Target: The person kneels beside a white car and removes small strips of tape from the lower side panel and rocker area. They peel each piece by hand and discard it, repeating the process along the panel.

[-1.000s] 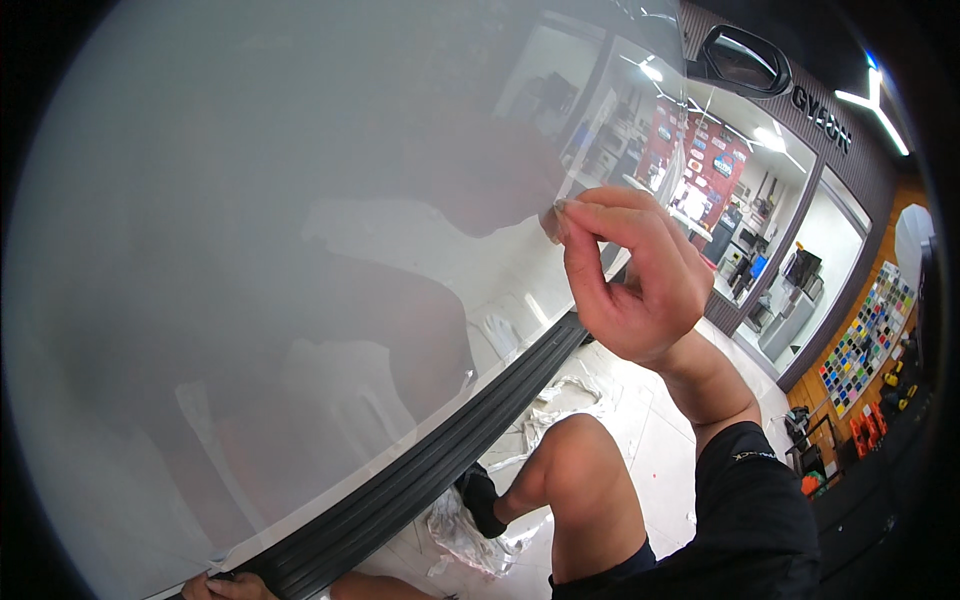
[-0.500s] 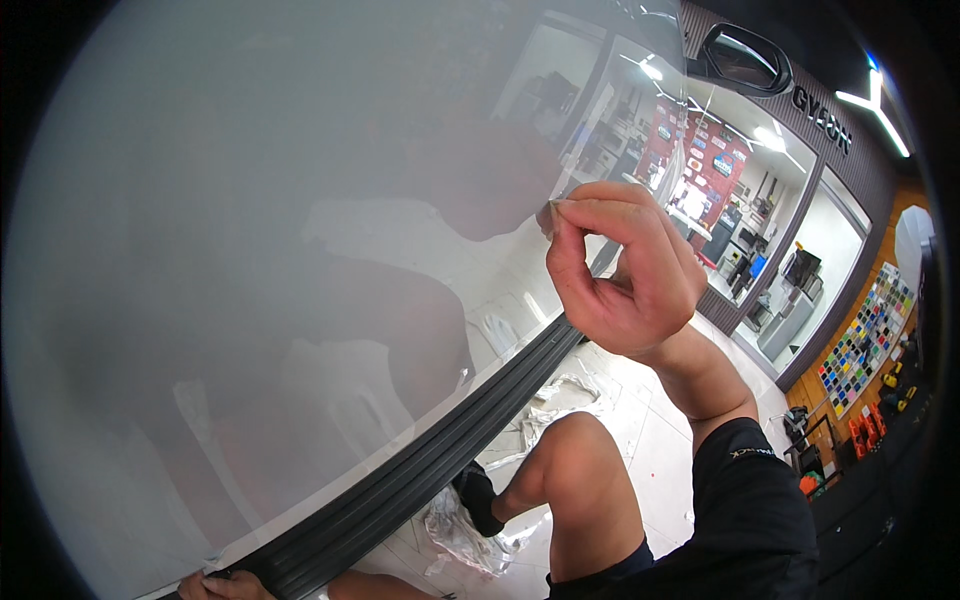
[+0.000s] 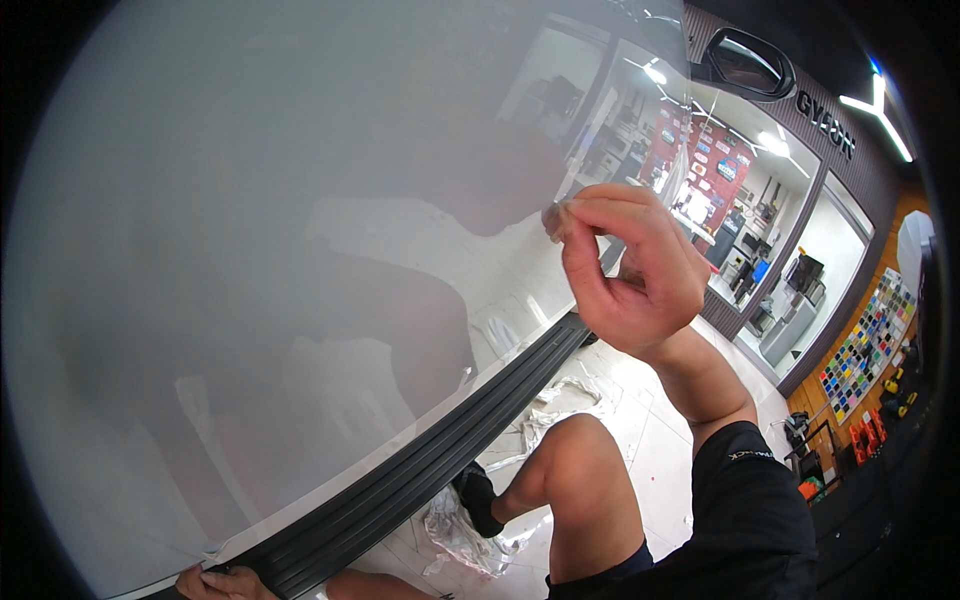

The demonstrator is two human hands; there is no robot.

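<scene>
A large glossy grey car door panel [image 3: 250, 280] fills the left side and mirrors my body. Thumb and fingertips of my right hand [image 3: 640, 270] are pinched on the edge of a thin clear film [image 3: 553, 220] at the panel's far right end. At the lower left, my left hand [image 3: 228, 584] is closed by the panel's bottom edge, beside a small lifted film corner [image 3: 215, 552]. The picture's rim cuts that hand off, and what its fingers hold is hidden.
A black ribbed side step [image 3: 400, 485] runs below the panel. Crumpled clear film [image 3: 465, 535] lies on the white tiled floor [image 3: 650, 440] near my foot. A side mirror [image 3: 745, 65] juts out at the upper right. Colour swatches [image 3: 865, 345] hang on the far-right wall.
My right hand has shifted slightly to the right, and more of the film shows beyond its fingertips. The left hand has barely moved; its fingers look slightly rearranged.
</scene>
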